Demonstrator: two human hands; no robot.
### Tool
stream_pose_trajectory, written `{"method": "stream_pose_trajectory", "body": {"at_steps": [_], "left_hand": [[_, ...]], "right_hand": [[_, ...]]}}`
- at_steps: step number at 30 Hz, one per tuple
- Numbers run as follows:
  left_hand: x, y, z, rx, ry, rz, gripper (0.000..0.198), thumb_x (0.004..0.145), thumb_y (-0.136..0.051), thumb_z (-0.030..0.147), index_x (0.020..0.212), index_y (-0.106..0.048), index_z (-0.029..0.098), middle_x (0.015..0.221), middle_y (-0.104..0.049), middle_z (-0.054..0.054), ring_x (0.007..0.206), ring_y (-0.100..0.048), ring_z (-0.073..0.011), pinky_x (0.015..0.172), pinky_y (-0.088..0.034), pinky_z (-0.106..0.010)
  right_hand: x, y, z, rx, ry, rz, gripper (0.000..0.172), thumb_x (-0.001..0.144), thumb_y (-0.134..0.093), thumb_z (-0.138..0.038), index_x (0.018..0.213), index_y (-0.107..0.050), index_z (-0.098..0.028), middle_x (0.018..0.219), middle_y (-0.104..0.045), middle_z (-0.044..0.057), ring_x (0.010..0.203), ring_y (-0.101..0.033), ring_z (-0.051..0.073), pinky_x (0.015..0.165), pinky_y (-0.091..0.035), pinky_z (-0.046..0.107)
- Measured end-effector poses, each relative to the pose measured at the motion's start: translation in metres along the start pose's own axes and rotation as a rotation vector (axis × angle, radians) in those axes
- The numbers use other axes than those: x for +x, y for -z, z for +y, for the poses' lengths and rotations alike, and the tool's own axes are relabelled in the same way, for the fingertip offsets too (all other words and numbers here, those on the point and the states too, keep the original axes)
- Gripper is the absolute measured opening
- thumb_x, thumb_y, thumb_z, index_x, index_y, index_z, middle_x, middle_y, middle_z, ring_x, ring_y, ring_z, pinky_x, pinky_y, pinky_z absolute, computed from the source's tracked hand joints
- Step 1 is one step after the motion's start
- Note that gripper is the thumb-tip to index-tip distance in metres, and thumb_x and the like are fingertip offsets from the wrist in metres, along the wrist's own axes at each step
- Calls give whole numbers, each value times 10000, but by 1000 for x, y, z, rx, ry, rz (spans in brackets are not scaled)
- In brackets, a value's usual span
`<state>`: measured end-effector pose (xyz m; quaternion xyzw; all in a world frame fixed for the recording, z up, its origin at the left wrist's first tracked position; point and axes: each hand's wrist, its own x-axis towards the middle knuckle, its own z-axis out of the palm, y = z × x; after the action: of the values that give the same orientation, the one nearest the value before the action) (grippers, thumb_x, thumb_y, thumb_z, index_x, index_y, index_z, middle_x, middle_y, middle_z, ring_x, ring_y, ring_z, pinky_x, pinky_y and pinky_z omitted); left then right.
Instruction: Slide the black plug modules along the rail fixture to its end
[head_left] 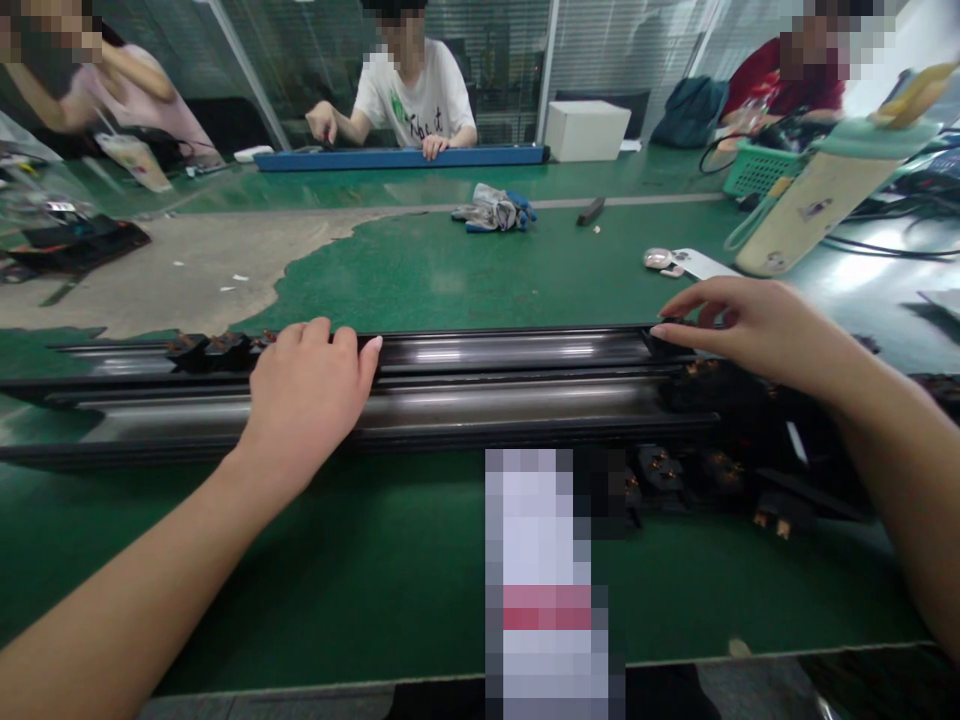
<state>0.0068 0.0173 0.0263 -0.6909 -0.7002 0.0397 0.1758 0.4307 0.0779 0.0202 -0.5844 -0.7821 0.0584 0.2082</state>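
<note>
Two long black metal channels (510, 400) lie side by side across the green table in front of me. My left hand (307, 385) is laid over them, its fingers curled at the back channel (480, 350). Left of it, several black socket modules (225, 348) with copper contacts sit in that back channel. At the channel's right end, my right hand (739, 320) pinches a black socket module (667, 340), mostly hidden by the fingers. More loose black socket modules (660, 468) are heaped beneath and beside my right forearm.
Gloves (495, 208), a small dark piece (591, 210) and a cream tumbler (817, 205) stand or lie farther back. Across the table, a person in a white shirt (420, 100) handles a blue bar (405, 158). A white box (587, 130) and a green basket (761, 170) are nearby.
</note>
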Motion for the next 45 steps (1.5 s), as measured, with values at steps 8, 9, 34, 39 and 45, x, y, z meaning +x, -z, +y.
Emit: {"method": "stream_pose_trajectory", "body": {"at_steps": [8, 9, 34, 39, 45], "left_hand": [[0, -2, -1, 72, -1, -12, 666, 1113, -151, 396, 1196, -701, 29, 1250, -698, -274, 1220, -645, -447, 987, -533, -501], [0, -3, -1, 74, 0, -12, 666, 1114, -151, 398, 1193, -702, 32, 1251, -699, -273, 1220, -645, -445, 986, -533, -499], [1, -2, -1, 22, 0, -8, 697, 1093, -139, 404, 1193, -712, 21, 1245, -687, -306, 1211, -630, -453, 974, -522, -523], [0, -2, 0, 16, -12, 14, 697, 1088, -141, 399, 1188, -716, 18, 1226, -693, -309, 1195, -636, -464, 962, -533, -543], [0, -2, 0, 56, -8, 0, 701, 1097, -119, 399, 1186, -709, 31, 1234, -699, -283, 1198, -644, -442, 968, -538, -510]], "right_hand": [[2, -2, 10, -61, -170, -34, 655, 725, -582, -846, 896, -759, -240, 771, -669, 79, 731, -578, 240, 716, -395, 411], [2, -2, 9, -56, -179, -39, 648, 712, -587, -843, 889, -747, -241, 777, -670, 79, 736, -583, 243, 721, -400, 414], [4, 8, 20, -98, -285, -26, 370, 643, -674, -595, 798, -638, -261, 829, -707, 83, 783, -636, 265, 772, -454, 425], [4, 9, 22, -91, -274, -38, 386, 654, -673, -613, 812, -647, -261, 842, -712, 84, 797, -640, 268, 773, -455, 426], [3, 10, 22, -104, -274, -58, 431, 644, -652, -645, 845, -645, -264, 834, -697, 80, 774, -623, 261, 752, -446, 425]]}}
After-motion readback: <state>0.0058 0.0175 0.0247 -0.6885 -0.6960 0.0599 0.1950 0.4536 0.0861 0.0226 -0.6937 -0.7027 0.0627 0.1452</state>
